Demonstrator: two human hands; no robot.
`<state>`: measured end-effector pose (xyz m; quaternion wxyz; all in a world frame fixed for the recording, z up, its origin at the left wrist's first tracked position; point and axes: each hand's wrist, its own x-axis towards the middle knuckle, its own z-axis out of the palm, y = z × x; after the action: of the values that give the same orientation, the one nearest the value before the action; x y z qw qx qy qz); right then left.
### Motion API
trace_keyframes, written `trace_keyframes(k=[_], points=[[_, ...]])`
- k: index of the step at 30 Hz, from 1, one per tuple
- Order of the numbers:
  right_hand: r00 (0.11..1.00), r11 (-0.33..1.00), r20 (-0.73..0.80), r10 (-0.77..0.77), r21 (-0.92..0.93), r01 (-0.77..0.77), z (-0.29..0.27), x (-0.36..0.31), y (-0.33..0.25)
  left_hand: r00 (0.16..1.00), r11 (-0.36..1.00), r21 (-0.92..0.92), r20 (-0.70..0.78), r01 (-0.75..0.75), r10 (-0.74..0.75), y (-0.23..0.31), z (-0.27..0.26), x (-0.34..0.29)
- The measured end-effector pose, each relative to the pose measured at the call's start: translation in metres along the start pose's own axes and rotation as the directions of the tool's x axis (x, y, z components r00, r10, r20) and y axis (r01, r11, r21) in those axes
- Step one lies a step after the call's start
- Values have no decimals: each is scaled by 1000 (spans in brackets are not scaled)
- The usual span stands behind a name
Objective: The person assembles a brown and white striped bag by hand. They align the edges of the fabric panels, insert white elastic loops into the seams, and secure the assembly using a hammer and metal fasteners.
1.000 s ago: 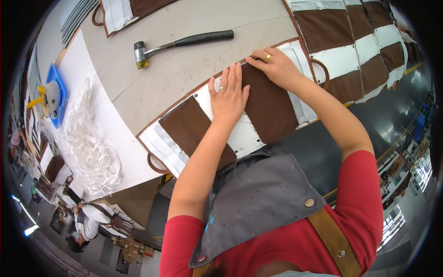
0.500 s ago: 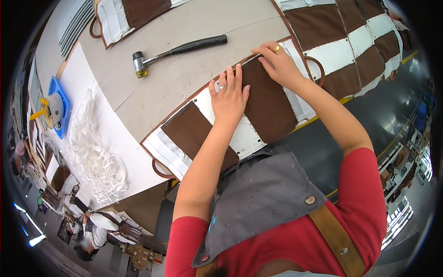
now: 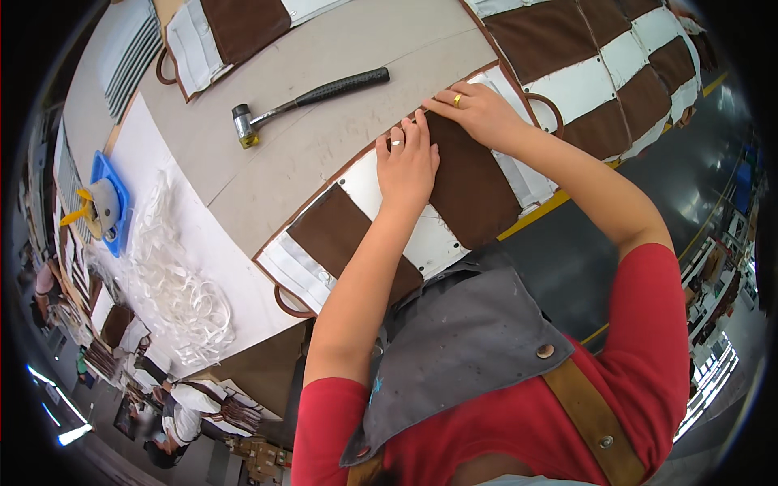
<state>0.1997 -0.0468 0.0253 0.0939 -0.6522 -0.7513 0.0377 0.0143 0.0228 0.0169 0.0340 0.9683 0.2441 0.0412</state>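
Note:
A long brown and white fabric panel (image 3: 421,243) with brown-bound edges lies slantwise across the table's near edge. It carries brown rectangular pieces, small dark snaps, and a brown loop at each end. My left hand (image 3: 408,170), wearing a ring, rests on a white stretch beside the larger brown piece (image 3: 474,178), its fingers spread toward the far bound edge. At that edge, close to the left fingertips, my right hand (image 3: 480,115) pinches the border of the panel. Its thumb is hard to see. A black-handled hammer (image 3: 275,113) lies beyond the panel, touched by neither hand.
White stringy strips (image 3: 182,283) are heaped at the left, near a blue tray (image 3: 121,202) holding a tape roll. Another brown and white panel (image 3: 243,28) lies at the far side. More joined panels (image 3: 567,97) hang over the table's right edge. People work at the lower left.
My right hand has slid left along the panel's far edge, nearer my left hand. The left fingers have bent slightly. The whole view has shifted a little.

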Motion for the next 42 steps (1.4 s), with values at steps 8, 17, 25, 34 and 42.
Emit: trace_keyframes(k=[8,17,25,34,42], points=[[992,933,74,-106,-336,125,-18,-4,14,1000,994,-111,19,15,-13,-7,-5,-7],[991,967,-78,109,241,-87,-8,8,-17,999,967,-252,1,-44,46,-10,-18,-33],[994,990,-45,103,99,-98,3,6,-27,999,987,-156,29,-25,29,0,0,-20],[984,984,41,174,30,-176,5,6,-33,996,957,-289,79,-27,52,-9,-10,-45],[991,979,93,91,-190,-72,0,6,-44,997,996,-88,68,28,-22,-7,-3,-36]])
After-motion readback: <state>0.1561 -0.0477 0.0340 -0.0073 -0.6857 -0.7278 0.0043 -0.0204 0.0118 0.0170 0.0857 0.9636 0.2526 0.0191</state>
